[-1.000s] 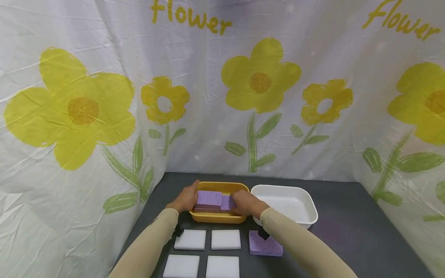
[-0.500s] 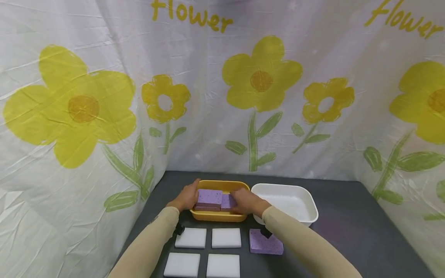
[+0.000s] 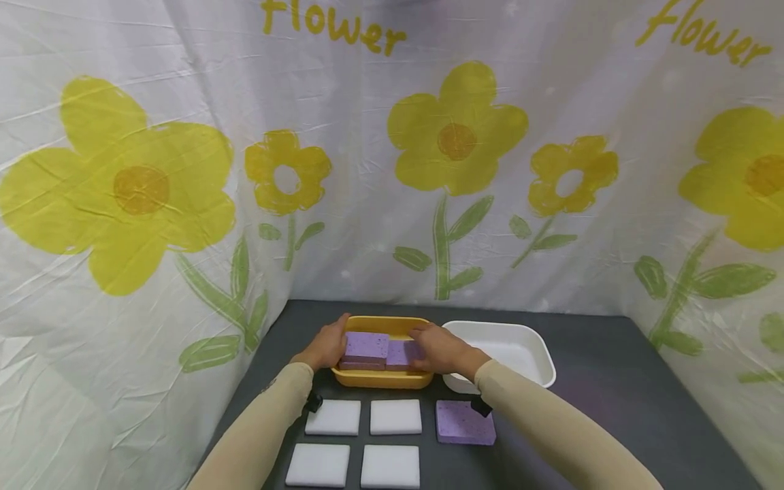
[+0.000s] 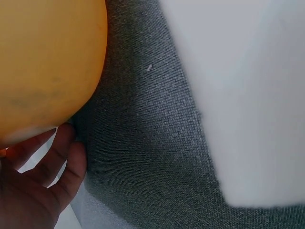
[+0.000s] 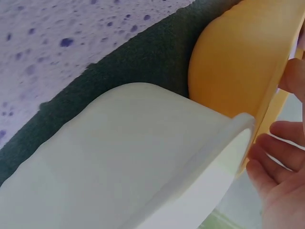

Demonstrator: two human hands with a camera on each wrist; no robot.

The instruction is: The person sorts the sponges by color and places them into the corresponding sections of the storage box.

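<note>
So the right hand [image 3: 446, 350] is easing off to the right, and more of the single purple sponge [image 3: 403, 355] is showing in the yellow tray [image 3: 382, 381] than a second ago. To me that's looking like this sponge is basically placed, with the loose purple sponge [image 3: 462, 422] lying out front. The right-hand fingers are spreading apart and not clamping anything; the single sponge is sitting just left of their tips, and I'm not able to tell if they're grazing its end. The left hand [image 3: 329, 344] is resting at the yellow tray's other end by the stacked purple sponges [image 3: 365, 346], fingers slightly apart, no clue if the thumb's pinching anything
</note>
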